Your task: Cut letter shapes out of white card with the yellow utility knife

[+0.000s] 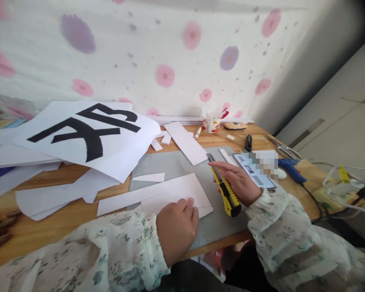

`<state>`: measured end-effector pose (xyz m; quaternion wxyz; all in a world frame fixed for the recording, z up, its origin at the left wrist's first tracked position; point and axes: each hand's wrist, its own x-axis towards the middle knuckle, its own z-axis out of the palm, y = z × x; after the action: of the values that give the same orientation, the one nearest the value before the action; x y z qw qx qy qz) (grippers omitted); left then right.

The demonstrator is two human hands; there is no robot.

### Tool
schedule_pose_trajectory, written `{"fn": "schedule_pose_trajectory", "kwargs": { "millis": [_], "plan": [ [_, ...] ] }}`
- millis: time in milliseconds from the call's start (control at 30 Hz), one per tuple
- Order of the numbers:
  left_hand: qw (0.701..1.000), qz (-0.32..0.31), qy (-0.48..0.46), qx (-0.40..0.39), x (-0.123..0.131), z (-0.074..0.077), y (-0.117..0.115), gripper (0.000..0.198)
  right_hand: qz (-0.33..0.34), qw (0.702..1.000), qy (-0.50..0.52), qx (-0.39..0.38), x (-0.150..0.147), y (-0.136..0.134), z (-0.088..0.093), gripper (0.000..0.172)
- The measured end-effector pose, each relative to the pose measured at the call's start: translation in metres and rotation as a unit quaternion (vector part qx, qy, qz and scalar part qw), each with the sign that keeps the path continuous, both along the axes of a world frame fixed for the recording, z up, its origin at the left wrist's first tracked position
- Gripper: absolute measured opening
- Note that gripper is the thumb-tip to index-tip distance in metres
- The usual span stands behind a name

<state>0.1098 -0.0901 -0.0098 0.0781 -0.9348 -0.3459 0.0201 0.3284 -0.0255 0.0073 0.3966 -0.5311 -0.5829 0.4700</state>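
Note:
My right hand (241,180) is closed around a yellow and black utility knife (226,194), whose tip points away from me over the cutting mat, beside a long white strip of board. My left hand (179,227) has its fingers curled together and presses on the near edge of a white board piece (173,188). That piece lies flat on the grey cutting mat (214,231). A small white offcut (149,177) is just behind it. Farther back, a white board strip (185,142) lies slanted over the mat's far edge.
Left, a large white sheet with black lettering (109,162) lies over paper scraps. A patterned paper cup (212,125) and a computer mouse (235,125) stand at the back. Right are a phone (252,168), scissors (284,150), a blue glue gun (292,169) and white cables (337,190).

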Motion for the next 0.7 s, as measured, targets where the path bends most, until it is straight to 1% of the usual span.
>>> {"fn": "schedule_pose_trajectory", "kwargs": {
  "millis": [33, 67, 133, 200, 267, 300, 333, 433, 467, 533, 600, 667, 700],
  "plan": [
    [1.000, 0.002, 0.006, -0.006, 0.001, 0.001, -0.002, 0.033, -0.002, 0.996, 0.085, -0.037, -0.002, -0.003, 0.003, 0.036],
    [1.000, 0.005, 0.009, -0.012, 0.002, 0.001, -0.005, 0.034, -0.003, 0.985, 0.160, -0.064, -0.004, -0.006, 0.006, 0.034],
    [1.000, 0.009, 0.011, -0.020, 0.003, 0.002, -0.009, 0.035, -0.002, 0.962, 0.261, -0.085, -0.011, -0.013, 0.011, 0.032],
    [1.000, 0.005, 0.004, -0.020, 0.004, 0.001, -0.012, 0.035, 0.004, 0.947, 0.309, -0.091, -0.017, -0.020, 0.014, 0.034],
    [1.000, 0.004, -0.009, -0.021, 0.005, 0.001, -0.013, 0.034, 0.008, 0.942, 0.325, -0.085, -0.022, -0.025, 0.013, 0.043],
    [1.000, 0.006, -0.016, -0.024, 0.005, 0.002, -0.013, 0.033, 0.008, 0.944, 0.321, -0.074, -0.024, -0.026, 0.011, 0.046],
    [0.999, 0.012, -0.022, -0.029, 0.005, 0.002, -0.013, 0.033, 0.003, 0.950, 0.306, -0.059, -0.025, -0.026, 0.009, 0.045],
    [0.998, 0.028, -0.044, -0.035, 0.005, 0.000, -0.011, 0.029, -0.046, 0.970, 0.239, 0.021, -0.031, -0.022, -0.004, 0.033],
    [0.998, 0.029, -0.053, -0.027, 0.005, -0.001, -0.011, 0.027, -0.074, 0.971, 0.219, 0.054, -0.033, -0.019, -0.009, 0.031],
    [0.997, 0.028, -0.075, 0.002, 0.005, -0.006, -0.011, 0.024, -0.126, 0.966, 0.197, 0.111, -0.040, -0.016, -0.022, 0.033],
    [0.995, 0.027, -0.094, 0.030, 0.005, -0.011, -0.012, 0.022, -0.159, 0.963, 0.163, 0.143, -0.045, -0.017, -0.032, 0.034],
    [0.993, 0.026, -0.107, 0.052, 0.005, -0.016, -0.013, 0.022, -0.173, 0.969, 0.069, 0.165, -0.049, -0.022, -0.038, 0.032],
    [0.992, 0.024, -0.111, 0.061, 0.005, -0.017, -0.013, 0.022, -0.166, 0.970, 0.007, 0.179, -0.050, -0.025, -0.039, 0.028]
  ]
}}
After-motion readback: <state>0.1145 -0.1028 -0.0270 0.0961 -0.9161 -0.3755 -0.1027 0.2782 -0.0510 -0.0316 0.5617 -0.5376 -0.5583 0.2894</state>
